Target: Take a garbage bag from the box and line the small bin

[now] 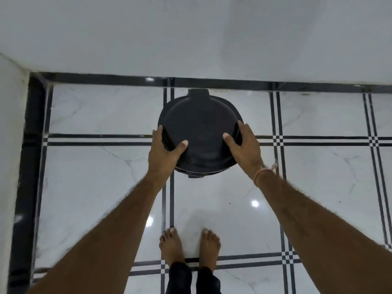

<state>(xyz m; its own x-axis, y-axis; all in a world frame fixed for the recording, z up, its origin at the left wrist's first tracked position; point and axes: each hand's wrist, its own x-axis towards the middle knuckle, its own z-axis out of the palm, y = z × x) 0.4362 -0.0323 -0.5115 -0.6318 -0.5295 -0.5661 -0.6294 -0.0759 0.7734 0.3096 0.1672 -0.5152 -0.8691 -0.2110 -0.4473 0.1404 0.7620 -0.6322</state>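
A small round black bin (199,126) stands on the tiled floor close to the white wall, its lid closed and seen from straight above. My left hand (164,148) grips the bin's left side, thumb lying on the lid and fingers wrapped over the rim. On the opposite side my right hand (244,143) holds the rim the same way, thumb on the lid. A small tab or pedal (196,176) sticks out at the bin's near edge. No garbage bag and no box are in view.
A white wall (191,39) runs across the top, with a black skirting strip (212,82) at its foot. Another white wall (10,145) closes the left side. White marble tiles with black stripe borders cover the floor (318,177). My bare feet (189,247) stand just behind the bin.
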